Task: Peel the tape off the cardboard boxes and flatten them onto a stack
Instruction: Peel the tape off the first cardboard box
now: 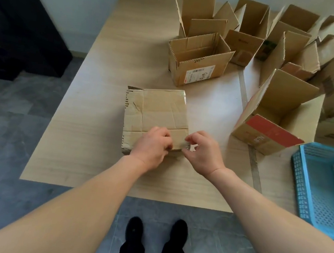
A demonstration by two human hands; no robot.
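A closed brown cardboard box lies on the wooden table in front of me, its top creased and sealed with clear tape. My left hand presses down on the box's near edge with curled fingers. My right hand pinches the clear tape at the box's near right corner between thumb and fingertips.
Several open cardboard boxes stand at the back and right, the nearest being one with a shipping label and one with a red side. A blue plastic basket sits at the right table edge. My feet stand on grey floor below.
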